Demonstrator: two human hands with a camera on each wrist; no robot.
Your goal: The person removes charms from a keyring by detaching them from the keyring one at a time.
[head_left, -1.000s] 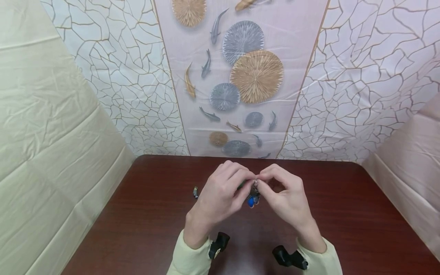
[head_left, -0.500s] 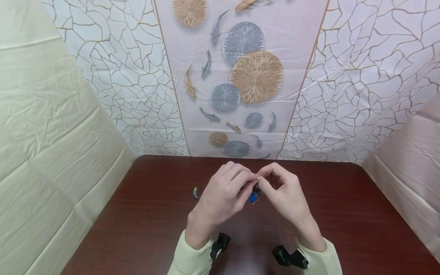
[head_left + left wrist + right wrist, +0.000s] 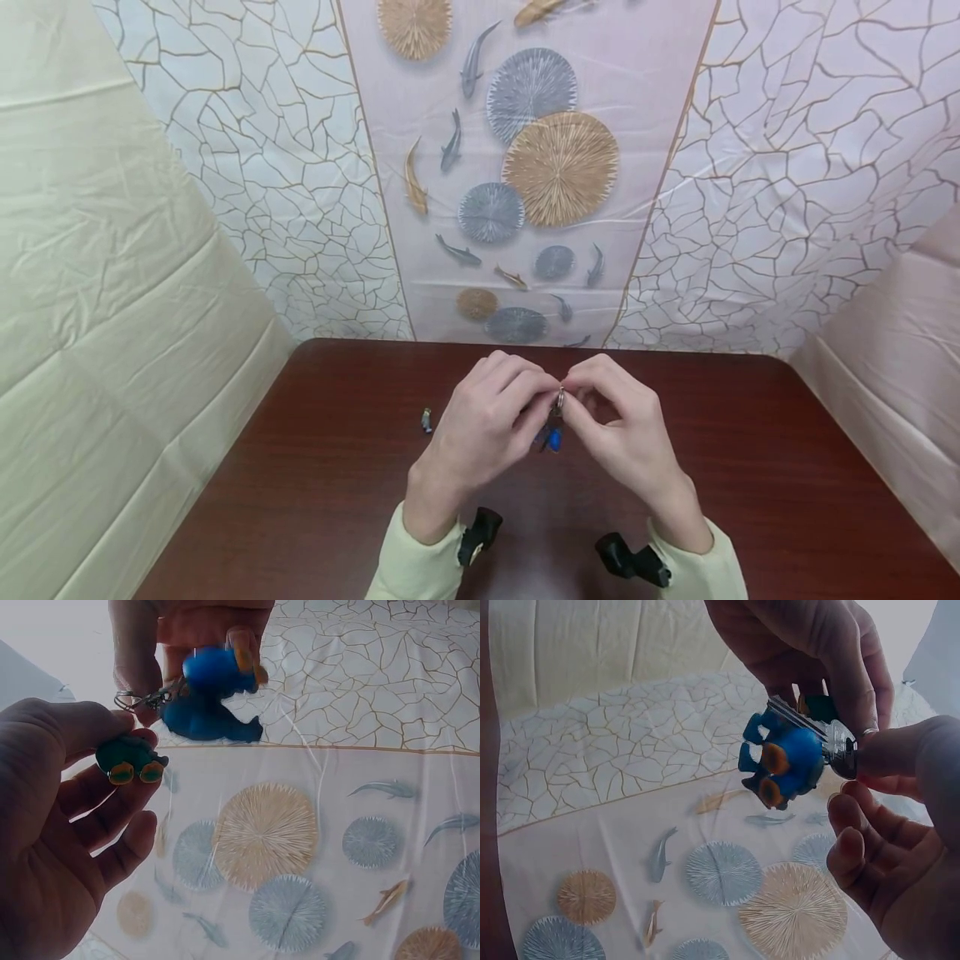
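Observation:
Over the table, my left hand (image 3: 480,417) and right hand (image 3: 626,421) meet fingertip to fingertip at a metal key ring (image 3: 561,400). Thumb and finger of the right hand pinch the ring. Blue figurine charms (image 3: 217,671) with orange parts dangle from it, and a serrated key (image 3: 799,720) shows beside them in the right wrist view. The left hand holds a small green figurine charm (image 3: 126,759) with orange feet, its thumb close to the ring. The fingers hide part of the ring and the green charm's attachment.
A tiny grey figurine (image 3: 426,420) stands on the dark wooden table (image 3: 337,500), left of the left hand. Patterned cloth (image 3: 555,167) hangs behind the table's far edge, with plain cloth at both sides. A black wrist camera (image 3: 480,535) sits at each cuff.
Both hands stay nearly in place, with small shifts of the fingers at the ring. The blue charms have swung and turned beneath it.

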